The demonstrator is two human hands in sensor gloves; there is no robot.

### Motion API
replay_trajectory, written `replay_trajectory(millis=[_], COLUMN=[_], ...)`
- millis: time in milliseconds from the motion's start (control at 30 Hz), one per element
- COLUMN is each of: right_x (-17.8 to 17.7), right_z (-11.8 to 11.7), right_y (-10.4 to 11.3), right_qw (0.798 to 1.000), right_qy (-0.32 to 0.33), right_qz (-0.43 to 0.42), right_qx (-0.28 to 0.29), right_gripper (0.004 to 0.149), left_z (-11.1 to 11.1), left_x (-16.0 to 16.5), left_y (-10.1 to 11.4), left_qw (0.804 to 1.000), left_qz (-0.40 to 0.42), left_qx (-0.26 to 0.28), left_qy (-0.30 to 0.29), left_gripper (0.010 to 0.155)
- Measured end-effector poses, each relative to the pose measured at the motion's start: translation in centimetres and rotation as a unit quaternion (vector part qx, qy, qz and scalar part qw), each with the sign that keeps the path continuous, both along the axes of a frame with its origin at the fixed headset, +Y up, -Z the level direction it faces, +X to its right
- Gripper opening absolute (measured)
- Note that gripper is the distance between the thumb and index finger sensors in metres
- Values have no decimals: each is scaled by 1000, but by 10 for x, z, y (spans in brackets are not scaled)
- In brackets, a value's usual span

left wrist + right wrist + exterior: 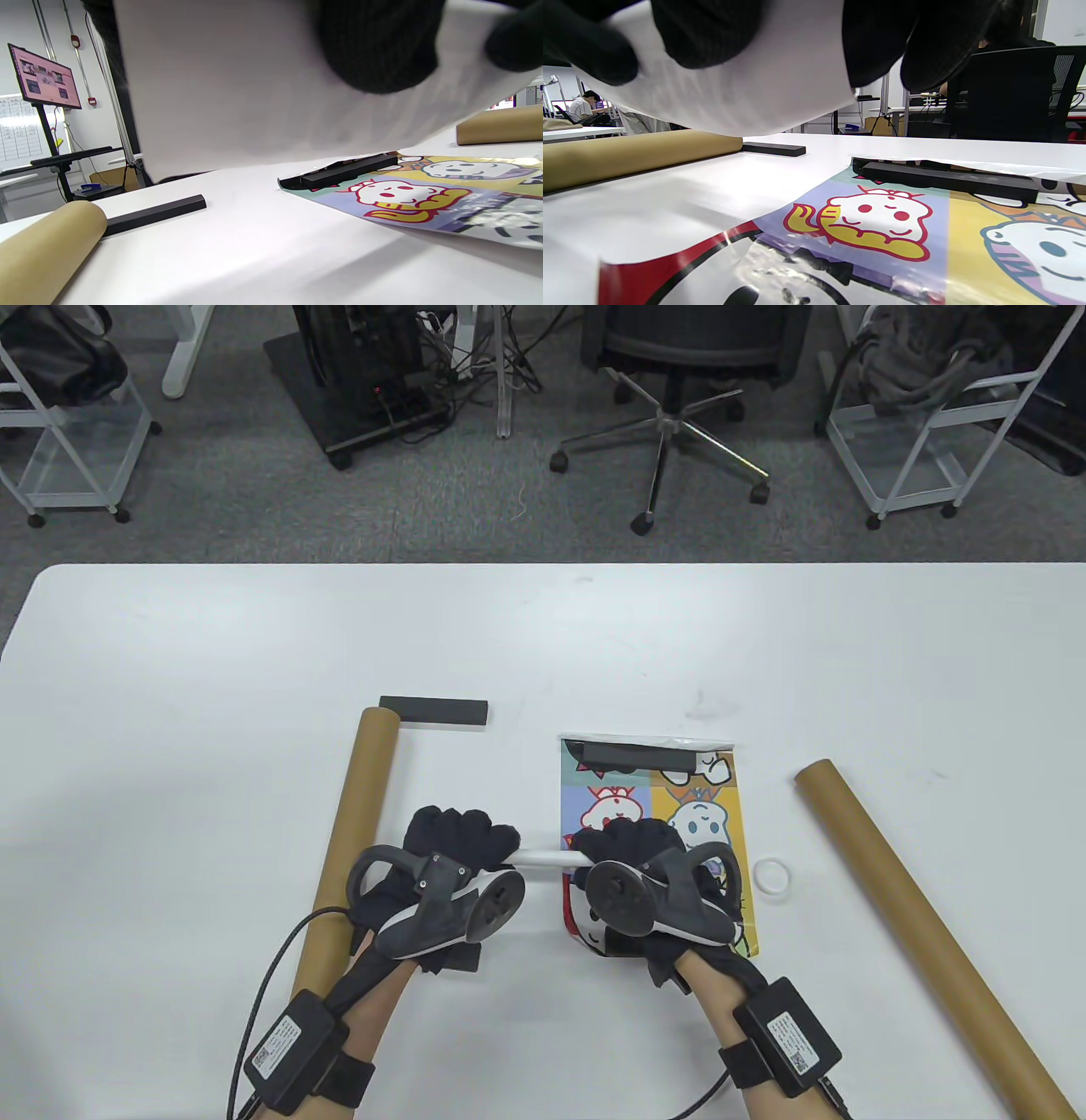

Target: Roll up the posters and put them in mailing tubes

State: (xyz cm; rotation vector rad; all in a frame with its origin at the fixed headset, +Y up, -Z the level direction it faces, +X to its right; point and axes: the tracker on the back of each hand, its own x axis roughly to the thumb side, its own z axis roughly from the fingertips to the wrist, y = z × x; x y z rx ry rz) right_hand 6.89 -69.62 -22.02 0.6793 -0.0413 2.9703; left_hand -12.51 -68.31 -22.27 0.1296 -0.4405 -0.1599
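Both hands, left hand [454,836] and right hand [628,844], grip a rolled white poster [547,859] with curled fingers, holding it above the table [212,645]. Beneath lies a flat cartoon poster [721,806] weighted by a black bar [636,755]; cardboard mailing tubes [348,831] flank them.

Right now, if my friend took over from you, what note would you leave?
Left hand and right hand both grip one rolled white poster, held above the table.
A colourful poster lies flat, a black bar on its far edge.
Left tube, right tube and a white cap lie alongside.
Done: one poster rolled.
Left: tube it, then roll the flat one.
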Motion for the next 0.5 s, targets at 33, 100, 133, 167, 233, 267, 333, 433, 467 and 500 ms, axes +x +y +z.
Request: replay_trajectory(millis=[33, 100, 133, 167, 233, 267, 333, 433, 467, 500], right_x=[0, 0, 0, 0, 0, 1, 1, 3, 3, 4], right_z=[0, 1, 1, 0, 0, 1, 2, 3, 3, 3], right_y=[0, 1, 1, 1, 1, 2, 2, 4, 5, 5], right_qw=[1000, 1000, 1000, 1000, 1000, 1000, 1000, 1000, 1000, 1000], right_qy=[0, -2, -2, -2, -4, -4, -3, -3, -4, -3], right_qz=[2, 5, 6, 12, 14, 14, 13, 11, 6, 3], right_qx=[5, 9, 11, 9, 11, 11, 10, 11, 8, 5], right_gripper=[50, 50, 50, 50, 51, 50, 51, 51, 51, 51], left_z=[0, 1, 2, 3, 4, 5, 5, 4, 3, 3], left_x=[0, 3, 4, 5, 7, 8, 8, 7, 7, 7], left_y=[-1, -1, 0, 0, 0, 0, 0, -2, -2, -2], left_qw=[1000, 1000, 1000, 999, 999, 999, 999, 1000, 1000, 1000], left_qz=[-7, -22, -29, -36, -41, -43, -41, -24, -21, -16], left_qx=[2, 9, 10, 11, 15, 20, 17, 0, -7, -13], left_qy=[-1, -1, -1, 0, -2, -4, -8, -8, -8, -9], left_gripper=[46, 45, 46, 46, 47, 47, 48, 50, 51, 52])
